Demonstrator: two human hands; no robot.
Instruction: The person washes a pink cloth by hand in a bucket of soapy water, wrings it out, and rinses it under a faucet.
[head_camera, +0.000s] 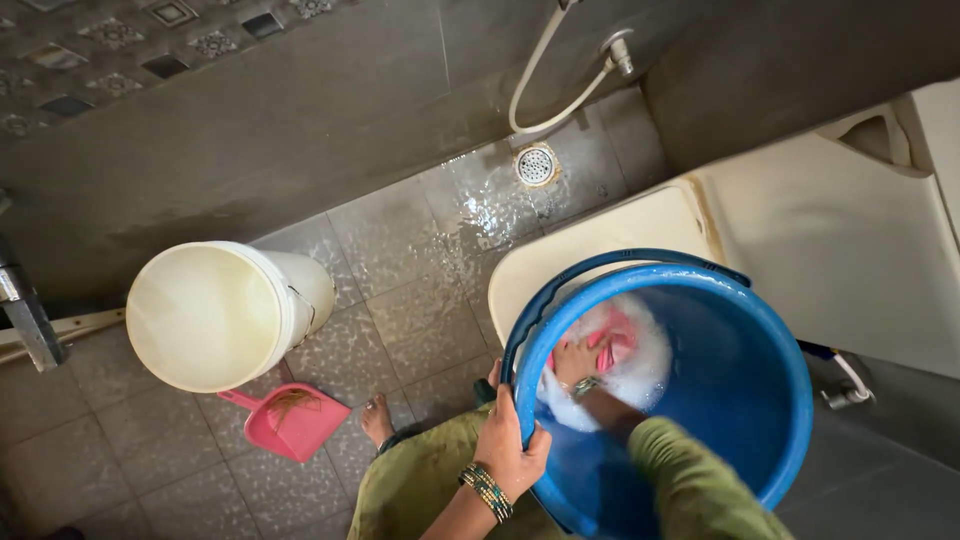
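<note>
1. Blue bucket (740, 400) sits on the closed toilet lid (600, 240); the left hand (512, 447) wraps its fingers around the near rim.
2. Right hand (574, 360) is deep inside, fingers pressed on the pink cloth (615, 340) in foam.
3. Farther left on the wet floor (420, 280): a pink dustpan (292, 420) and a white bucket (215, 315).

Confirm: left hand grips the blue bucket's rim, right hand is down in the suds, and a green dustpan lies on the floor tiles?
Not quite. The head view shows the dustpan is pink, not green. The left hand grips the blue bucket rim; the right hand is in the suds.
</note>
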